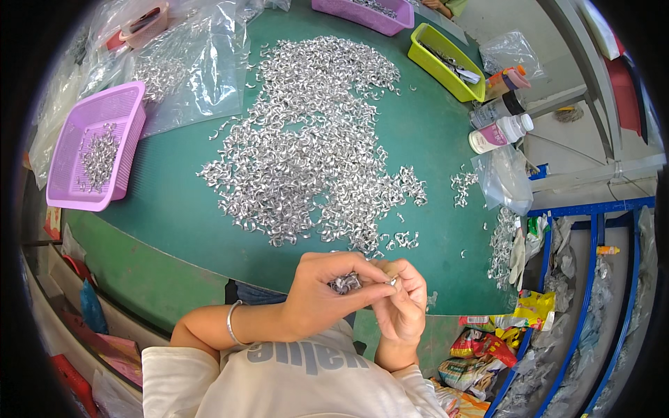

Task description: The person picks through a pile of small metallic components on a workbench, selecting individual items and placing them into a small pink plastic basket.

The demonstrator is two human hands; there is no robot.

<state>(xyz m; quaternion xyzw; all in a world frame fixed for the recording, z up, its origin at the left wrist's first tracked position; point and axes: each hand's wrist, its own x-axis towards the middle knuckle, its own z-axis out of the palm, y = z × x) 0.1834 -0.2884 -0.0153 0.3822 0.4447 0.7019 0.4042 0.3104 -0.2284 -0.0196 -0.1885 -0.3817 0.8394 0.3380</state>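
Note:
My left hand [327, 289] is curled around several small curved silver metal pieces [345, 283]. Its thumb and forefinger reach across to the fingertips of my right hand [405, 306]. A single small curved metal piece [393, 281] is pinched where the fingertips of both hands meet; fingers partly cover it. Just beyond my hands, a large heap of the same shiny curved pieces [300, 153] spreads over the green tabletop [432, 258].
At the left stands a purple basket [132, 139] with some pieces inside, near clear plastic sheeting [216, 76]. A yellow-green basket [425, 59], another purple basket [390, 26] and a white bottle [491, 136] line the far and right edges. Blue-framed shelving [592, 265] stands right.

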